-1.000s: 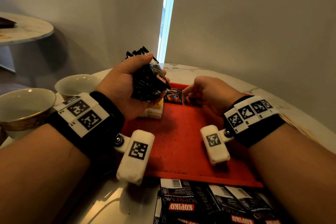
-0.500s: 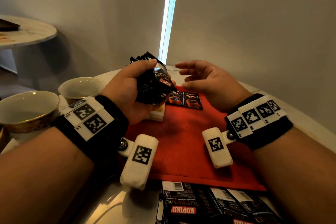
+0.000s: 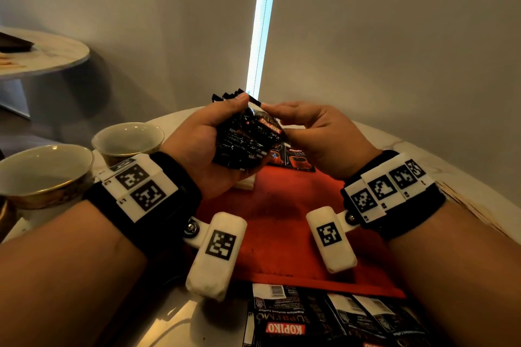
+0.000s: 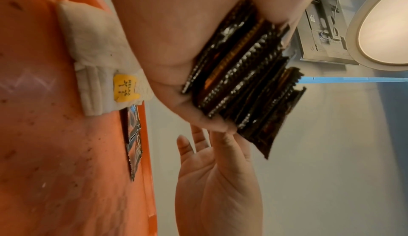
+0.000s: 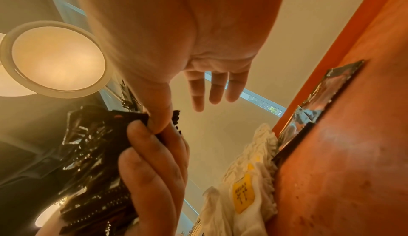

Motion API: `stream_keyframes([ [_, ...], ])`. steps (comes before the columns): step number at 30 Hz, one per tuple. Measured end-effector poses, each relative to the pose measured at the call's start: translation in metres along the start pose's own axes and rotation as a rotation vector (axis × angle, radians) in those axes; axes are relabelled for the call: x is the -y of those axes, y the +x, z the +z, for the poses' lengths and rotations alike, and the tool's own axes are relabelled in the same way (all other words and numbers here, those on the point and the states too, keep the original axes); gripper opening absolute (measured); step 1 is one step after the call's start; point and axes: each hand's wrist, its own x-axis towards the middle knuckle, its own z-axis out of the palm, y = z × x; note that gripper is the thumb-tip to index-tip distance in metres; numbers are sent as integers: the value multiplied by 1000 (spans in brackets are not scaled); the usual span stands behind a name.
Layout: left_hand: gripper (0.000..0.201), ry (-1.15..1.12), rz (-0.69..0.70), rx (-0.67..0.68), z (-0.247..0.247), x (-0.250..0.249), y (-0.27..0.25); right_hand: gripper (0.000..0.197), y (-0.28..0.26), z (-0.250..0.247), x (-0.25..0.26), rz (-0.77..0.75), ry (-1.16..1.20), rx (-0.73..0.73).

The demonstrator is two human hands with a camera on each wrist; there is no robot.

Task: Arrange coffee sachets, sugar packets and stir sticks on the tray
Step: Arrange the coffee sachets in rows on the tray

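Your left hand (image 3: 205,146) grips a stack of black coffee sachets (image 3: 248,141) above the far end of the red tray (image 3: 279,222). Your right hand (image 3: 318,135) pinches the top sachet's corner between thumb and forefinger. Two sachets (image 3: 296,156) lie flat on the tray's far edge, beside white sugar packets (image 4: 99,61).

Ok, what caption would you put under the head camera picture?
Left hand grips a stack of coffee sachets above the red tray while the right hand pinches the top one.
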Motion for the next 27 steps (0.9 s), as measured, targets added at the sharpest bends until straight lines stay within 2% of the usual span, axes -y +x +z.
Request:
stream_keyframes([
  [2, 26, 7, -2, -11, -1, -1, 0, 32, 1, -1, -3, 11, 5, -41],
  [4, 36, 7, -8, -34, -3, -2, 1, 16, 1, -2, -2, 39, -13, -145],
  [7, 44, -5, -9, -59, -6, -6, 3, 12, 2, -6, -7, 87, -87, -408],
  [9, 42, -20, 5, -81, -8, -8, 4, 10, 5, -10, -15, 168, -74, -492],
  [13, 41, -41, 11, -103, -10, -10, 4, 6, 10, -16, -36, 405, 4, -437],
  [17, 49, -50, 14, -105, -10, -10, 4, 20, 8, -13, -42, 582, 102, -368],
  [23, 39, -50, 17, -105, -8, -9, 4, 18, 6, -10, -39, 692, 168, -300],
  [27, 39, -35, 22, -109, -8, -9, 4, 20, 4, -9, -34, 726, 201, -281],
])
